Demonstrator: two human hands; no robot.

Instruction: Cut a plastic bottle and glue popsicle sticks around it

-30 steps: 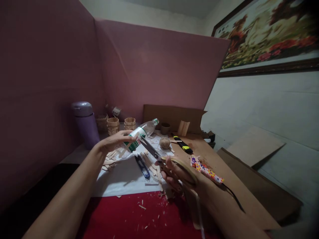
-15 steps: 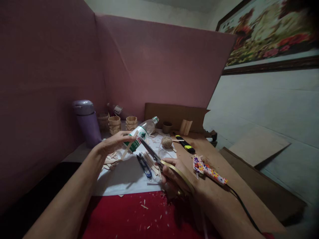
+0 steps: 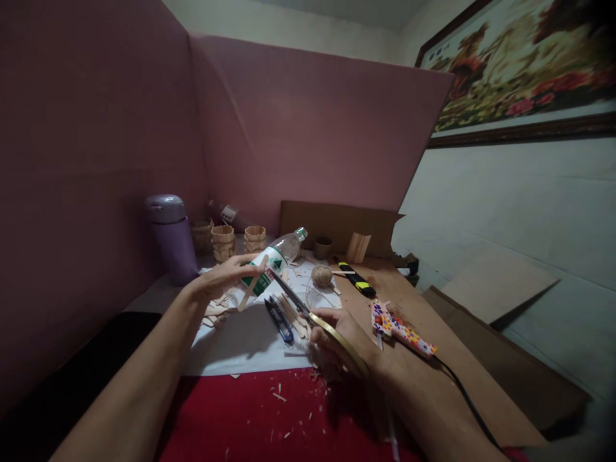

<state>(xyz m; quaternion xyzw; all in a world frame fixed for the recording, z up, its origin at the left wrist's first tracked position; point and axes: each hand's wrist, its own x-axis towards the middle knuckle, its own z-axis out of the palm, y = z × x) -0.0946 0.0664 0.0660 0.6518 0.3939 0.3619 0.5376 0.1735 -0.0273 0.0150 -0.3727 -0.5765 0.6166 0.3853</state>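
Observation:
My left hand (image 3: 228, 276) pinches a flat wooden craft stick (image 3: 251, 289), which slants down and to the left. In my right hand (image 3: 339, 337) is a pair of scissors (image 3: 294, 298) with gold-coloured handles; their dark blades point up and left, with the tips close to the stick near my left fingertips. Behind both lies a clear plastic bottle (image 3: 287, 245) with a green and white label. Below the blades, blue thread snips (image 3: 279, 321) rest on white paper (image 3: 221, 353) beside several loose craft sticks (image 3: 294, 316).
A purple flask (image 3: 173, 240) stands at the left, near small wooden cups (image 3: 223, 242). A twine ball (image 3: 321, 276), a black and yellow utility knife (image 3: 356, 280) and a flower-patterned glue gun (image 3: 402, 330) with a cord lie to the right. Wood scraps litter the red cloth (image 3: 250, 417).
Both hands stay nearly in place, with the stick and scissors still held. The scissor handles look a little closer together, and the view has shifted slightly.

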